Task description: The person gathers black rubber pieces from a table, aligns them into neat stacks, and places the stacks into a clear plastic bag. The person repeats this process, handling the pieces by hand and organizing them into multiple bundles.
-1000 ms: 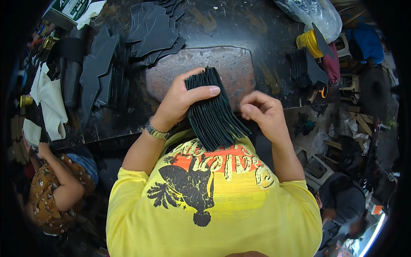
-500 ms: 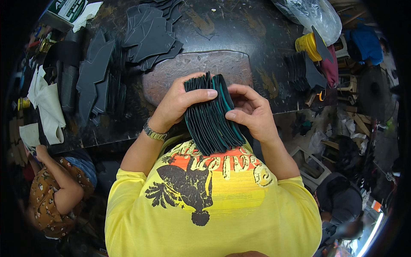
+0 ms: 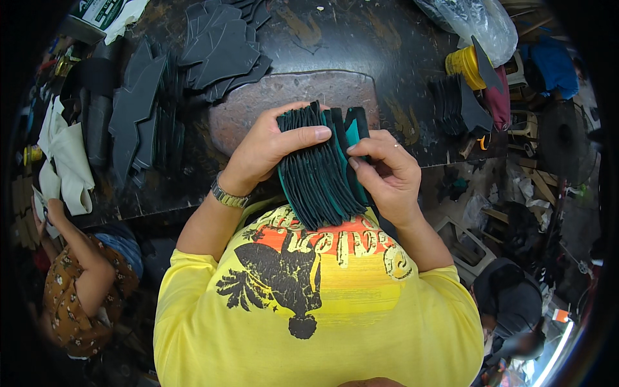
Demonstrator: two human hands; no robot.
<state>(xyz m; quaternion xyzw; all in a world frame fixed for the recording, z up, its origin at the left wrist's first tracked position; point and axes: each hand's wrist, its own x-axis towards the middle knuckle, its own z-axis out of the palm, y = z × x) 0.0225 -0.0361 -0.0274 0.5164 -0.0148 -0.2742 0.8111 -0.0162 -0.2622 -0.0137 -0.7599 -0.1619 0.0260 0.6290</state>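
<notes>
I hold a thick stack of dark cut pieces (image 3: pixel 319 174) with teal undersides against my chest, above a worn stone slab (image 3: pixel 258 106) on the black workbench (image 3: pixel 387 51). My left hand (image 3: pixel 267 151) wraps the stack's left side, thumb laid across its top. My right hand (image 3: pixel 387 171) grips the right side, fingertips peeling the outer pieces apart so a teal face shows. The stack's lower end fans out over my yellow shirt.
Piles of dark cut shapes (image 3: pixel 219 45) lie at the bench's back left, another stack (image 3: pixel 454 106) at right beside a yellow container (image 3: pixel 461 64) and a plastic bag (image 3: pixel 474 22). White cloth (image 3: pixel 64 161) hangs left. One person (image 3: pixel 84 277) sits lower left, another (image 3: pixel 512 309) lower right.
The stack has been lifted and turned more upright, and my right hand has shifted from its edge to spreading the outer pieces, exposing teal.
</notes>
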